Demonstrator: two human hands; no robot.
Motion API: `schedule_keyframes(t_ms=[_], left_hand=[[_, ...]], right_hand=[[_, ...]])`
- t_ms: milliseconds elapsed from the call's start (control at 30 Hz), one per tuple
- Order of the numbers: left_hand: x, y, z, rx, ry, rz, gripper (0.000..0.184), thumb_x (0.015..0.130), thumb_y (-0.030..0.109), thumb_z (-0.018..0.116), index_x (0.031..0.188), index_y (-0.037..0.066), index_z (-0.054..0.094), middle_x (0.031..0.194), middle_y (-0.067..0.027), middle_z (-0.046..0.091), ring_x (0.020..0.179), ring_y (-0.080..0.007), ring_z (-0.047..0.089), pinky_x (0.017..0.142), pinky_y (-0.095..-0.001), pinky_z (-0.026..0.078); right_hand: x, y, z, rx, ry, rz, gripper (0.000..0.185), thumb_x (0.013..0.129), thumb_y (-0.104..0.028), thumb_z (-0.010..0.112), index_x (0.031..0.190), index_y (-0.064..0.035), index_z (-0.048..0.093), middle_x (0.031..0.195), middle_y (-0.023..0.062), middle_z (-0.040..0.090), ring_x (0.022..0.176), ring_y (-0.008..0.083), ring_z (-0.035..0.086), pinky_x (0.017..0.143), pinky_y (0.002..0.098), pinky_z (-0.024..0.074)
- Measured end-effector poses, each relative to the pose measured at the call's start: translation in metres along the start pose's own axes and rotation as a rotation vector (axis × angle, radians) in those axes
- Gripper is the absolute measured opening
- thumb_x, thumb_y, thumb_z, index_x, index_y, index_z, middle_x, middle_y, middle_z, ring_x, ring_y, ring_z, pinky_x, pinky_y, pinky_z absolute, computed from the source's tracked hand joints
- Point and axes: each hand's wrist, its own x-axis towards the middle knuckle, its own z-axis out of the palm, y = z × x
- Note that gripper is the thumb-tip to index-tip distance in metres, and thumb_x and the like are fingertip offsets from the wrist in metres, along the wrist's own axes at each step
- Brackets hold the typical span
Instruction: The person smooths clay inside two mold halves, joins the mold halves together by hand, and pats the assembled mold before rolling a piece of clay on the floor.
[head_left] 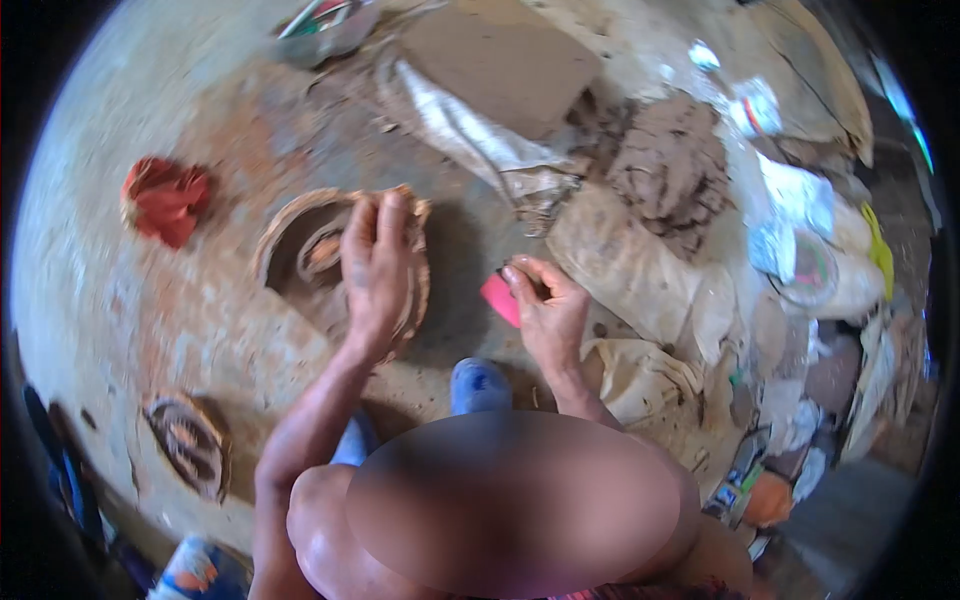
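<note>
Head view: looking down past bare knees to a stained floor (pixel 250 345), with a hollow, curved-edged form (pixel 316 284) lying directly under the left hand (pixel 375 258), left of the feet. Lined inside with something grey, rimmed in rough orange-brown, and raised at its middle in a small rounded shape. Reaching over the right half of this form with the left hand, fingers drawn close together and stretched towards the far rim. Cannot tell from above whether pinching that rim or merely resting against it. Pinching a pink piece (pixel 502 301) in the right hand (pixel 552 305), thumb and fingers closed narrowly on its upper edge. Held well to the right of the form, above the floor and just beside a pale, soiled cloth (pixel 640 275). Spread further out: to the left, a crumpled red piece (pixel 168 202); nearer the left knee, a smaller hollow form (pixel 188 448); beyond the hands, a flat grey-brown slab (pixel 500 65) and, to its right, a rough grey-brown lump (pixel 675 165)
</note>
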Motion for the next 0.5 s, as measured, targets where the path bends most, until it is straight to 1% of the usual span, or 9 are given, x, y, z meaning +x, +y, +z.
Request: schedule_keyframes(t_ms=[67, 133, 167, 200, 233, 333, 400, 467, 500], left_hand=[[0.018, 0.020, 0.022, 0.101, -0.168, -0.125, 0.031, 0.111, 0.036, 0.055, 0.108, 0.007, 0.066, 0.083, 0.0026, 0.056, 0.074, -0.0078, 0.053, 0.066, -0.0279, 0.044], [0.048, 0.003, 0.068, -0.136, -0.526, -0.257, 0.047, 0.114, 0.042, 0.044, 0.146, 0.009, 0.053, 0.120, -0.0070, 0.060, 0.100, -0.0175, 0.060, 0.092, -0.0381, 0.051], [0.057, 0.007, 0.096, -0.219, -0.727, -0.393, 0.067, 0.112, 0.053, 0.038, 0.164, 0.011, 0.032, 0.157, -0.0157, 0.044, 0.137, -0.0298, 0.050, 0.118, -0.0465, 0.038], [0.049, 0.030, 0.118, -0.166, -0.915, -0.353, 0.082, 0.109, 0.063, 0.034, 0.170, 0.013, 0.010, 0.176, -0.0168, 0.011, 0.159, -0.0359, 0.020, 0.129, -0.0506, 0.019], [0.056, 0.033, 0.138, -0.020, -1.075, -0.208, 0.090, 0.107, 0.068, 0.033, 0.170, 0.013, -0.001, 0.177, -0.0138, -0.006, 0.162, -0.0340, 0.002, 0.131, -0.0504, 0.008], [0.059, 0.031, 0.136, 0.415, -0.823, -0.055, 0.091, 0.106, 0.069, 0.033, 0.170, 0.013, -0.001, 0.177, -0.0142, -0.003, 0.162, -0.0337, 0.004, 0.131, -0.0500, 0.010], [0.072, -0.002, 0.105, 0.221, -0.732, -0.147, 0.090, 0.106, 0.069, 0.033, 0.170, 0.013, 0.003, 0.176, -0.0180, 0.008, 0.162, -0.0335, 0.006, 0.129, -0.0496, 0.014], [0.045, -0.010, 0.076, 0.090, -0.694, -0.295, 0.089, 0.106, 0.068, 0.038, 0.170, 0.014, 0.006, 0.174, -0.0206, 0.016, 0.159, -0.0375, 0.020, 0.127, -0.0533, 0.023], [0.030, -0.016, 0.064, -0.175, -0.684, -0.488, 0.086, 0.107, 0.065, 0.040, 0.170, 0.015, 0.010, 0.172, -0.0215, 0.021, 0.155, -0.0391, 0.028, 0.125, -0.0551, 0.029]], right_hand=[[-0.003, 0.015, -0.004, -0.010, -0.058, 0.032, 0.017, 0.090, -0.003, 0.074, 0.106, 0.0020, 0.077, 0.095, 0.0143, 0.078, 0.082, 0.0194, 0.075, 0.076, 0.0323, 0.0588], [-0.012, 0.027, -0.002, -0.056, -0.239, 0.035, 0.024, 0.088, -0.002, 0.068, 0.110, -0.0013, 0.077, 0.103, 0.0170, 0.077, 0.097, 0.0235, 0.076, 0.081, 0.0356, 0.0590], [-0.019, 0.031, 0.005, -0.103, -0.250, 0.001, 0.027, 0.089, -0.002, 0.067, 0.115, -0.0006, 0.075, 0.108, 0.0178, 0.076, 0.102, 0.0247, 0.075, 0.083, 0.0362, 0.0591], [-0.022, 0.031, 0.012, -0.146, -0.258, -0.038, 0.031, 0.089, -0.001, 0.067, 0.119, 0.0000, 0.073, 0.113, 0.0186, 0.075, 0.108, 0.0259, 0.074, 0.086, 0.0368, 0.0592], [-0.021, 0.028, 0.016, -0.140, -0.258, -0.049, 0.031, 0.089, -0.001, 0.067, 0.119, 0.0000, 0.073, 0.113, 0.0186, 0.075, 0.108, 0.0259, 0.074, 0.086, 0.0368, 0.0592], [-0.020, 0.015, 0.012, -0.035, -0.218, -0.109, 0.037, 0.093, 0.000, 0.066, 0.129, 0.0015, 0.068, 0.121, 0.0209, 0.072, 0.114, 0.0319, 0.072, 0.091, 0.0382, 0.0589], [-0.009, 0.005, 0.002, 0.051, -0.090, -0.166, 0.038, 0.096, 0.000, 0.066, 0.134, 0.0027, 0.065, 0.127, 0.0228, 0.069, 0.114, 0.0366, 0.071, 0.093, 0.0374, 0.0591], [-0.003, 0.003, -0.001, 0.026, -0.051, -0.178, 0.039, 0.097, -0.005, 0.067, 0.136, 0.0008, 0.066, 0.134, 0.0229, 0.067, 0.127, 0.0388, 0.065, 0.106, 0.0436, 0.0520], [0.001, 0.002, 0.004, -0.126, -0.077, -0.396, 0.041, 0.098, -0.007, 0.068, 0.138, -0.0008, 0.065, 0.136, 0.0219, 0.067, 0.135, 0.0385, 0.058, 0.113, 0.0498, 0.0430]])
